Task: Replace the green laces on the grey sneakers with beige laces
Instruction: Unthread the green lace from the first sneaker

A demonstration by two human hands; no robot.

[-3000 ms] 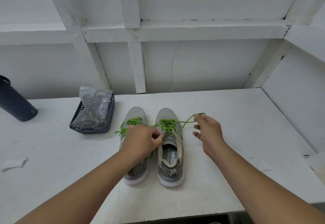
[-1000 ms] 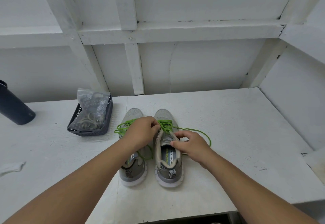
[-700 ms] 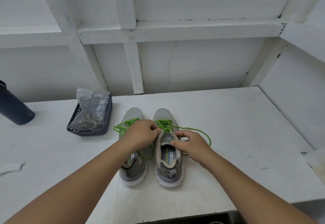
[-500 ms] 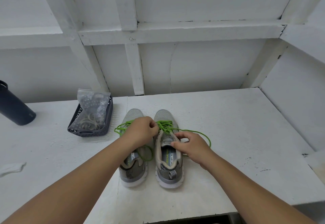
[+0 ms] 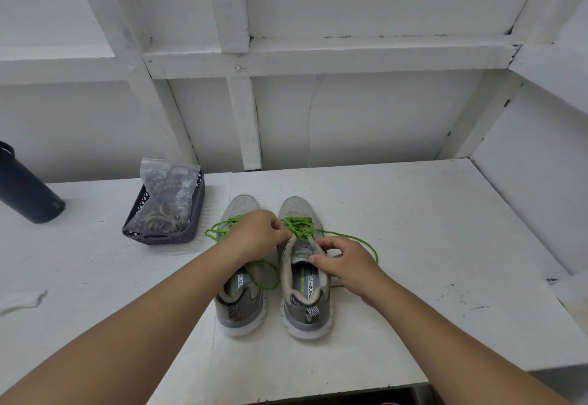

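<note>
— Green lace (image 5: 297, 226) on the right sneaker (image 5: 304, 271): what's different from three seconds back?
— Back then the right hand (image 5: 345, 266) held a strand up and out to the side. It has come in and sits at the sneaker's tongue, thumb and forefinger pinching there; that strand lies slack on the white table (image 5: 413, 245). The left hand (image 5: 257, 236) stays at the lacing, fingers curled and gripping the green lace.
— Which way do the sneakers point?
— Both stand side by side mid-table, long axes running away from the person, toes toward the wall, heels nearest. The left sneaker (image 5: 240, 296) is half covered by the left wrist.
— Any writing?
— "MORY FOAM" on the right insole, with part of a brand word beside it; the left shows "MORY FO".
— And the beige laces (image 5: 164, 215)?
— Bagged in the dark basket (image 5: 165, 237), left of the sneakers.
</note>
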